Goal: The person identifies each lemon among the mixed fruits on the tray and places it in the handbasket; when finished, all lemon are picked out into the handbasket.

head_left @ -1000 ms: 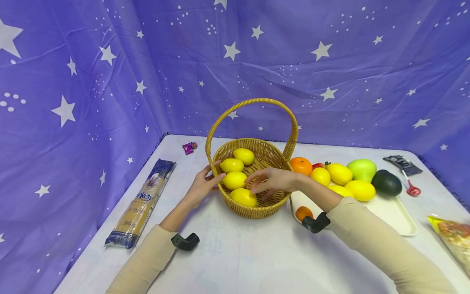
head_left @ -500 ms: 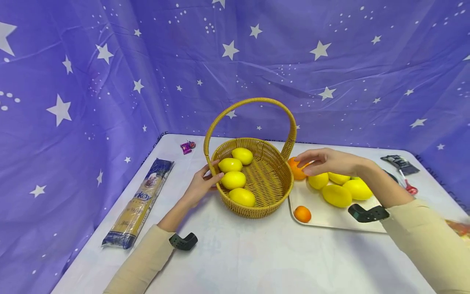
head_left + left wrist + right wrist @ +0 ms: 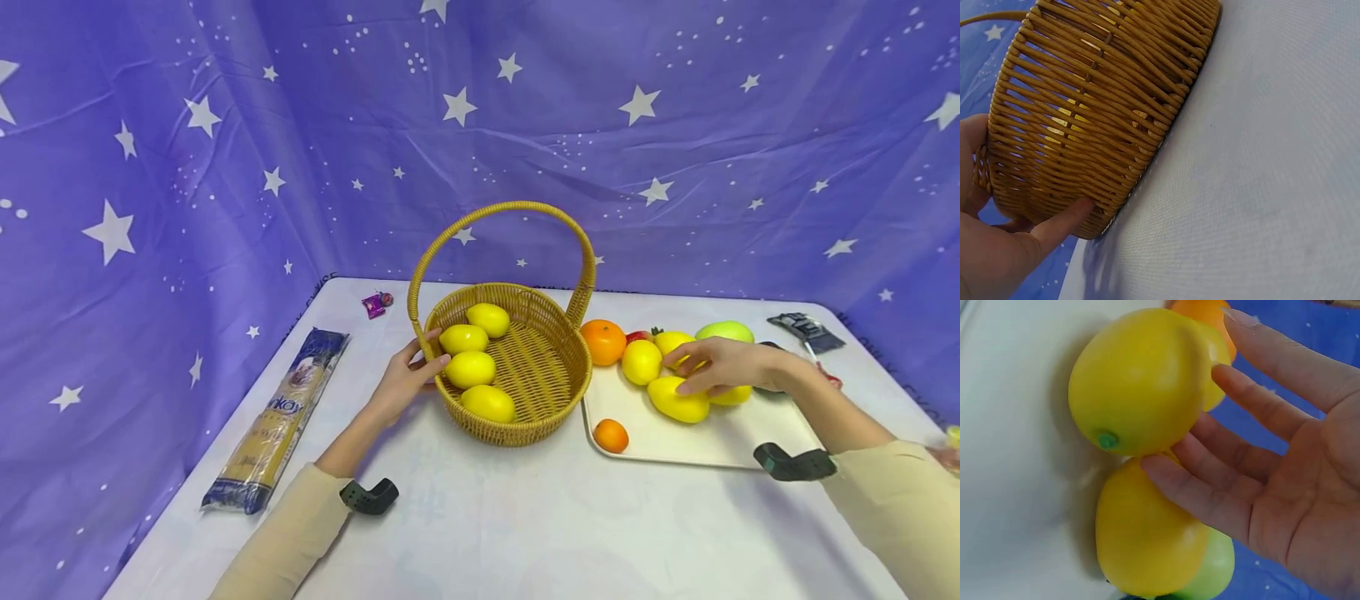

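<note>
A wicker basket [image 3: 570, 396] with a tall handle stands mid-table, holding several lemons [image 3: 489, 403] along its left side. My left hand [image 3: 405, 379] grips the basket's left rim; in the left wrist view a finger lies along the woven wall. Over the white tray [image 3: 720, 450], my right hand [image 3: 723, 364] reaches down with its fingers spread and slightly bent. Its fingertips are right at a yellow fruit with a green stem end [image 3: 1138, 381]. Below that, another yellow fruit [image 3: 1144, 531] sits behind the fingers in the right wrist view.
Also on or beside the tray are a large orange [image 3: 603, 342], a small orange [image 3: 611, 436], a round yellow fruit [image 3: 642, 362] and a green fruit [image 3: 724, 332]. A pasta packet [image 3: 281, 421] lies left. A black packet [image 3: 806, 331] lies back right.
My right hand has left the basket, moved right across the tray and come down at the yellow fruits. The left hand stays at the basket's rim.
</note>
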Action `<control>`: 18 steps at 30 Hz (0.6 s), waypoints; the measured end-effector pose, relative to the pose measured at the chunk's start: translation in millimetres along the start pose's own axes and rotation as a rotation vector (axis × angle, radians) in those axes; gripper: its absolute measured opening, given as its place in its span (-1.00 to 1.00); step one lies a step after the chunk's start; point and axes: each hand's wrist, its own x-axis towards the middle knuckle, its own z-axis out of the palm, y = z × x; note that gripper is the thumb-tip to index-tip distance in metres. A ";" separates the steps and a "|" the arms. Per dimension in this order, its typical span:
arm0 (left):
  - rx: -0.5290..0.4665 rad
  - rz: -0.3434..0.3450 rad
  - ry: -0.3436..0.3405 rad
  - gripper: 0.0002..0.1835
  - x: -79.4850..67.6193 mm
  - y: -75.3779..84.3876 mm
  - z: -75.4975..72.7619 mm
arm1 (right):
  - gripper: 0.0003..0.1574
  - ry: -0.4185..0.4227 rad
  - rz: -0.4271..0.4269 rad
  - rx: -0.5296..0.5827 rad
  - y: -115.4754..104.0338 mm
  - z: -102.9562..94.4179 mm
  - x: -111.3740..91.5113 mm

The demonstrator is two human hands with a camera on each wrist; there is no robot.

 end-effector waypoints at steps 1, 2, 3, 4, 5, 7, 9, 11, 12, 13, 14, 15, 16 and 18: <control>-0.001 0.002 0.000 -0.36 -0.3 0.5 0.0 | -0.22 -0.004 0.005 -0.002 -0.4 2.6 0.4; -0.002 0.004 -0.001 -0.36 -0.7 1.1 -0.1 | -0.23 -0.011 0.003 -0.006 -1.0 5.2 0.9; -0.002 0.006 -0.002 -0.36 -1.1 1.6 -0.1 | -0.26 -0.017 -0.008 -0.017 -1.5 8.0 1.4; -0.005 0.005 -0.002 -0.35 -1.7 1.5 0.0 | -0.27 -0.020 -0.004 -0.019 -2.5 10.9 2.0; -0.005 0.003 -0.002 -0.35 -2.1 1.3 0.0 | -0.28 -0.025 0.002 -0.016 -3.3 13.6 2.4; -0.007 0.003 -0.004 -0.35 -2.3 1.0 0.1 | -0.27 -0.030 0.005 -0.007 -3.3 18.3 3.1; -0.009 0.004 -0.006 -0.35 -2.2 0.9 0.2 | -0.25 -0.029 0.007 0.006 -2.8 21.7 3.3; -0.016 0.008 -0.005 -0.36 -1.7 0.9 0.1 | -0.24 -0.024 0.007 0.023 -1.6 23.0 3.2; -0.020 0.010 -0.005 -0.36 -1.4 1.0 0.1 | -0.24 -0.019 -0.002 0.026 -0.8 22.6 3.1; -0.021 0.011 -0.005 -0.36 -1.3 1.0 0.0 | -0.23 -0.014 -0.008 0.026 -0.2 21.6 3.1; -0.021 0.011 -0.006 -0.36 -1.4 1.0 -0.3 | -0.23 -0.009 -0.014 0.028 0.0 20.0 2.8; -0.021 0.011 -0.005 -0.36 -1.3 0.9 -0.4 | -0.22 -0.004 -0.019 0.030 -0.5 17.8 2.5; -0.020 0.011 -0.005 -0.36 -1.5 0.8 -0.5 | -0.21 0.002 -0.027 0.034 -1.5 15.2 2.1; -0.014 0.010 -0.004 -0.36 -1.9 0.6 -0.8 | -0.19 0.018 -0.045 0.047 -6.3 9.4 1.3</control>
